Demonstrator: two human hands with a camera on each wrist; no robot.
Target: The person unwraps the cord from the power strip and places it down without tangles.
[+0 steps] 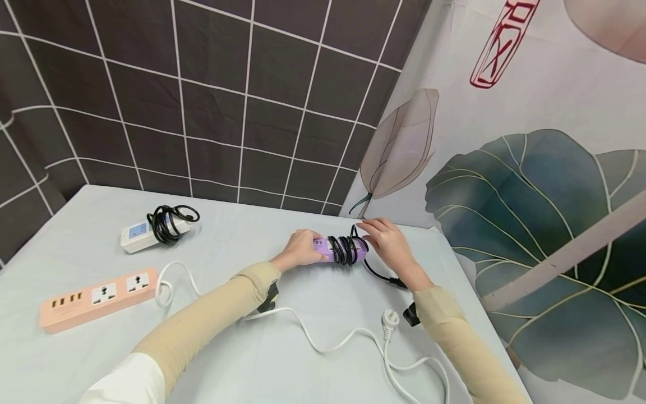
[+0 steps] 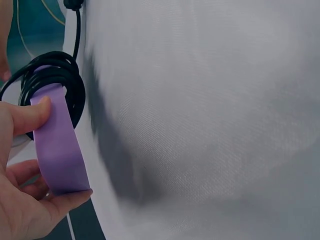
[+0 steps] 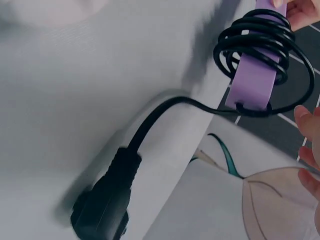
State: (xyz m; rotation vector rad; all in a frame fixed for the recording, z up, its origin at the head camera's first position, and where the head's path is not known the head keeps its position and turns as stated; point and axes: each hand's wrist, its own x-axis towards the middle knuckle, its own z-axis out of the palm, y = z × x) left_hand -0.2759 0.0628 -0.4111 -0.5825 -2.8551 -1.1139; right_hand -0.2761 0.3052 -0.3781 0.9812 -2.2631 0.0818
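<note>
My left hand (image 1: pixel 301 248) grips one end of a purple power strip (image 2: pixel 60 142), with the thumb on one face and the fingers round the other side. A black cord (image 1: pixel 345 250) is wound in several turns about the strip's other end. Beside that end is my right hand (image 1: pixel 387 247), its fingers loosely bent at a loop of the cord. Whether the fingertips touch the loop, I cannot tell. From the strip the cord runs down to a black plug (image 3: pixel 102 210) lying on the table.
On the left lie a pink power strip (image 1: pixel 83 306) and a white one (image 1: pixel 138 238) wrapped in black cord. A white cord (image 1: pixel 328 350) crosses the table (image 1: pixel 222 370) under my left forearm, its white plug (image 1: pixel 390 318) nearer the right. Tiled-pattern cloth (image 1: pixel 212 106) hangs behind.
</note>
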